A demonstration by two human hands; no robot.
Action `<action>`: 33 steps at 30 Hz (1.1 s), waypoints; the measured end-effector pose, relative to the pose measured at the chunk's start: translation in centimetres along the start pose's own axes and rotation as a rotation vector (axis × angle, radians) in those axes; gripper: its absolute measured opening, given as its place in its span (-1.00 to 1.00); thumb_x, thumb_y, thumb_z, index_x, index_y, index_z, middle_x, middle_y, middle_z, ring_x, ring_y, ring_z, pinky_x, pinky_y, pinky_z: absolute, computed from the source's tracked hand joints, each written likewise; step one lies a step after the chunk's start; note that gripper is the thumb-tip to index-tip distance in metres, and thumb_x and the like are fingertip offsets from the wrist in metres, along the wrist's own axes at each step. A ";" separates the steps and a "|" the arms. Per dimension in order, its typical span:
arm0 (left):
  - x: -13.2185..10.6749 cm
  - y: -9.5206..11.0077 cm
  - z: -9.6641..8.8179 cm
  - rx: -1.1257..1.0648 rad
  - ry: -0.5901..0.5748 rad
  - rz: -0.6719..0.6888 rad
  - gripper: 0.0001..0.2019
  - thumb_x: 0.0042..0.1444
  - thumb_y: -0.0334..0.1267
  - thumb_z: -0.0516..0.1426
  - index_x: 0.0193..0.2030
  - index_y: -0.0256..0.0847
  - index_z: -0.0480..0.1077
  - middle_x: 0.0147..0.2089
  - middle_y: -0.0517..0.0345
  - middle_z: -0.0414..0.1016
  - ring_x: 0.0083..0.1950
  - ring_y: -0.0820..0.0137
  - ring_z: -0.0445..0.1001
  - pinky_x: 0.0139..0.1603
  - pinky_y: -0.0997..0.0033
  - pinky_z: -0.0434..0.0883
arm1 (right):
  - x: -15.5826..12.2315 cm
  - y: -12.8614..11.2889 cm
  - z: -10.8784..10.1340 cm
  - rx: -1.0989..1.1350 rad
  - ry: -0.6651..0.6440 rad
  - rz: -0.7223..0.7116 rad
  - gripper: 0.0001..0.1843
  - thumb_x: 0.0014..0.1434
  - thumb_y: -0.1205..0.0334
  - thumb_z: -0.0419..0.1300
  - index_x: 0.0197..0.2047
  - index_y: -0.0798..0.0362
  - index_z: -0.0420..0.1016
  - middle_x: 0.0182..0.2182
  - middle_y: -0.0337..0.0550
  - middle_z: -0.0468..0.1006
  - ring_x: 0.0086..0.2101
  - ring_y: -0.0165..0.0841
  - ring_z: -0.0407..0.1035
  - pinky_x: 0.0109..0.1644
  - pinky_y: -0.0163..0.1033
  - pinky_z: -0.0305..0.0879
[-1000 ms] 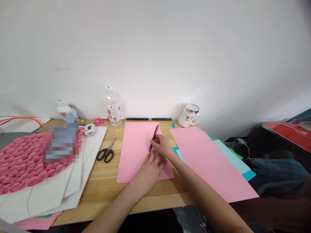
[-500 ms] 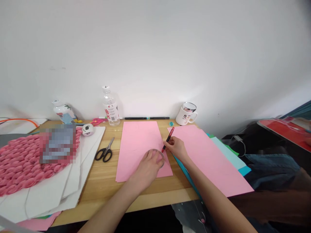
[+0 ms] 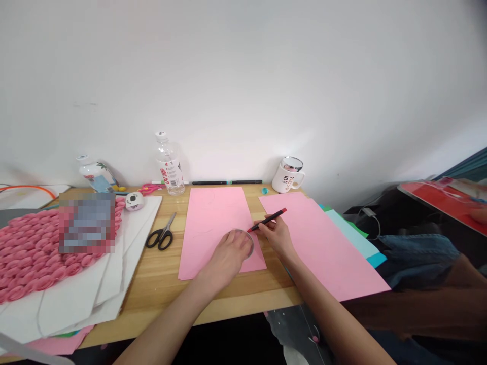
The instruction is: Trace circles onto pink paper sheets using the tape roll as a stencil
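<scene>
A person's right hand (image 3: pixel 276 235) is gripping a red marker (image 3: pixel 268 219) just right of the frame's centre, fingers closed around the lower half of the barrel; the marker's long axis is running from lower left to upper right, lying low and nearly flat, its tip pointing left and slightly down while its back end is sticking out past the fingers toward the upper right; the tip is reaching the right edge of a round clear disc (image 3: pixel 249 242). The left hand (image 3: pixel 228 253) is lying on that disc, fingers loosely spread and gripping nothing, covering most of it; the disc is sitting on a pink sheet (image 3: pixel 213 213) in the middle of the wooden table (image 3: pixel 160 289). A second pink sheet (image 3: pixel 323 243) is lying to the right, under the right wrist; scissors (image 3: pixel 162 235) are resting left of the centre sheet, and a clear bottle (image 3: pixel 168 165) and a white mug (image 3: pixel 288 176) are standing against the wall.
</scene>
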State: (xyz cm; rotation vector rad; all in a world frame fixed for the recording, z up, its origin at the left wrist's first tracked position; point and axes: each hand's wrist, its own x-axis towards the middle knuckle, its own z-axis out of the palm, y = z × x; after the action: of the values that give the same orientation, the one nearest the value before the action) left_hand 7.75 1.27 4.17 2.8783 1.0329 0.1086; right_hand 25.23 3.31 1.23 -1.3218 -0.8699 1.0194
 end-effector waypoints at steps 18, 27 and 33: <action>0.8 -0.6 -0.2 -0.061 -0.020 -0.032 -0.87 0.29 -0.32 -0.01 -0.14 -0.15 0.34 0.00 0.10 0.37 0.00 0.27 0.26 -0.09 0.30 0.25 | -10.0 1.2 -0.6 -0.106 0.161 -0.126 -0.70 0.03 0.07 0.28 -0.25 0.10 0.47 -0.29 -0.03 0.61 -0.24 -0.19 0.54 -0.11 -0.12 0.49; 1.4 -0.5 -2.8 -0.072 -0.170 -0.057 -0.85 0.20 -0.34 0.06 -0.12 -0.12 0.39 0.02 0.09 0.38 -0.04 0.27 0.28 -0.10 0.29 0.26 | -12.7 1.6 -0.1 -0.240 0.105 -0.389 -0.82 0.15 0.13 0.22 -0.26 0.03 0.57 -0.33 -0.08 0.57 -0.27 -0.24 0.51 -0.16 -0.13 0.49; 1.6 -0.7 -3.1 -0.061 -0.209 -0.053 -0.83 0.20 -0.35 0.05 -0.13 -0.12 0.42 0.01 0.08 0.38 -0.06 0.27 0.29 -0.14 0.32 0.24 | -11.9 2.1 -1.4 -0.370 0.110 -0.451 -0.82 0.17 0.14 0.21 -0.23 0.03 0.56 -0.30 -0.09 0.63 -0.27 -0.24 0.54 -0.16 -0.15 0.51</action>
State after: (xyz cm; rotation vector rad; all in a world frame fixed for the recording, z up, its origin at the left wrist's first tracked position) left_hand 8.30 2.97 7.26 2.7335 1.0449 -0.1583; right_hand 22.32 -8.45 -0.28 -1.3829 -1.2435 0.4419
